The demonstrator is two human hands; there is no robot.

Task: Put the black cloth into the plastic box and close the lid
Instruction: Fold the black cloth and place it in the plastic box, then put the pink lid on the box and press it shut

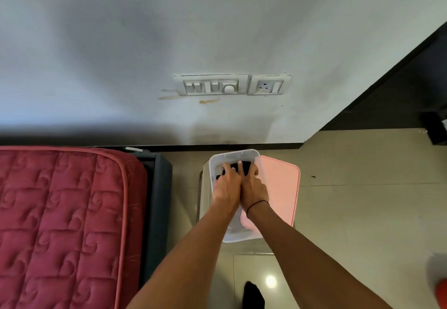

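A clear plastic box stands open on a small stool just below the wall. The black cloth lies inside it at the far end, mostly hidden under my fingers. My left hand and my right hand are side by side inside the box, fingers spread flat on the cloth. The pink lid rests tilted against the right side of the box, off the opening.
A bed with a red quilted mattress fills the left. Behind the box is a white wall with a switch panel and a socket. Tiled floor spreads to the right. A foot in a black sock shows below.
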